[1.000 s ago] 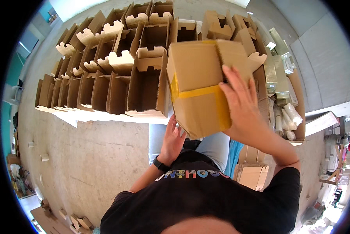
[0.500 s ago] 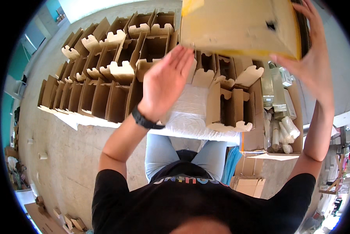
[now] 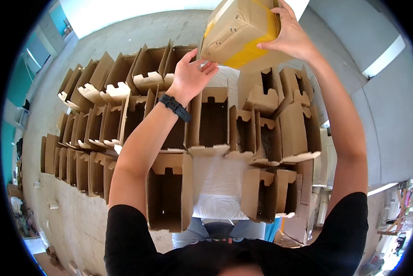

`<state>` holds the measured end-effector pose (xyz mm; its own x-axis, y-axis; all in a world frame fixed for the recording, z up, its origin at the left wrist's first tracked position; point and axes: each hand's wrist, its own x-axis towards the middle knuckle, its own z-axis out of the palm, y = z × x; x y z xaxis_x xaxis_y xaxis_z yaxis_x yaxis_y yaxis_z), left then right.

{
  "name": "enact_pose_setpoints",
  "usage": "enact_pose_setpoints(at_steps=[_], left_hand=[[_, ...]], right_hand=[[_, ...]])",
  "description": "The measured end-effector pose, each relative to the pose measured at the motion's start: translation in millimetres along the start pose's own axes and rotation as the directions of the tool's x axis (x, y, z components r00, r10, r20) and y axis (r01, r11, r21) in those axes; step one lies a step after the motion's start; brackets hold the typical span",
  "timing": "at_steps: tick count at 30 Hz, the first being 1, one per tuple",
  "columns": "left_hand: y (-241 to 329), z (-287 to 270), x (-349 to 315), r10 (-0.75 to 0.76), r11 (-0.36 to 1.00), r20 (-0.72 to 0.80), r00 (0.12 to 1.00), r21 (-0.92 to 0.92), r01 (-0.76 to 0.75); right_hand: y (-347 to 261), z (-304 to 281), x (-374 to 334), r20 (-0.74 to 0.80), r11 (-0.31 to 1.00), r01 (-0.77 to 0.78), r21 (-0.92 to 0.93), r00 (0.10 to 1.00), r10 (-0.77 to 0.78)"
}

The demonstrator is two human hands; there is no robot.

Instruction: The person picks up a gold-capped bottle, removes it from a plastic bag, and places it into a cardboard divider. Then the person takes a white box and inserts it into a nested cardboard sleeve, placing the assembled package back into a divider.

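Observation:
A closed brown cardboard box (image 3: pixel 241 34) with yellow tape along its edges is held up, tilted, beyond the far side of the table. My right hand (image 3: pixel 291 37) grips its right end, thumb on the near face and fingers round the side. At its lower left corner my left hand (image 3: pixel 191 76), with a black watch strap on the wrist, supports it with outstretched fingers reaching beneath. Below the hands stand rows of open-topped cardboard bins (image 3: pixel 213 117) with notched fronts. One larger bin (image 3: pixel 164 198) stands near me, left of a white plastic-wrapped surface (image 3: pixel 215 184).
More bins (image 3: pixel 73 168) fill the table's left side, and several (image 3: pixel 264 142) stand at the right. Right of them a carton (image 3: pixel 303 216) holds pale rolled pieces (image 3: pixel 323 209), partly hidden by my right arm. Concrete floor (image 3: pixel 87 225) lies left of the table.
The box has moved away from me and to the left, and it has turned, showing a taped side. Both hands went with it. More of the bins now shows below my view.

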<state>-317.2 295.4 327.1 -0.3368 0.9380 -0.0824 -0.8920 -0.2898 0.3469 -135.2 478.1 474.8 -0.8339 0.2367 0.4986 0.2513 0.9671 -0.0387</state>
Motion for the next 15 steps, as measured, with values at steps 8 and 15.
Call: enact_pose_setpoints(at_steps=[8, 15], left_hand=[[19, -36, 37, -0.077, 0.992, -0.072, 0.994, 0.098, 0.084], [24, -26, 26, -0.133, 0.955, -0.244, 0.961, 0.227, 0.19]], right_hand=[[63, 81, 20, 0.102, 0.976, -0.126, 0.175, 0.989, 0.109], [61, 107, 38, 0.251, 0.989, -0.053, 0.137, 0.968, 0.017]])
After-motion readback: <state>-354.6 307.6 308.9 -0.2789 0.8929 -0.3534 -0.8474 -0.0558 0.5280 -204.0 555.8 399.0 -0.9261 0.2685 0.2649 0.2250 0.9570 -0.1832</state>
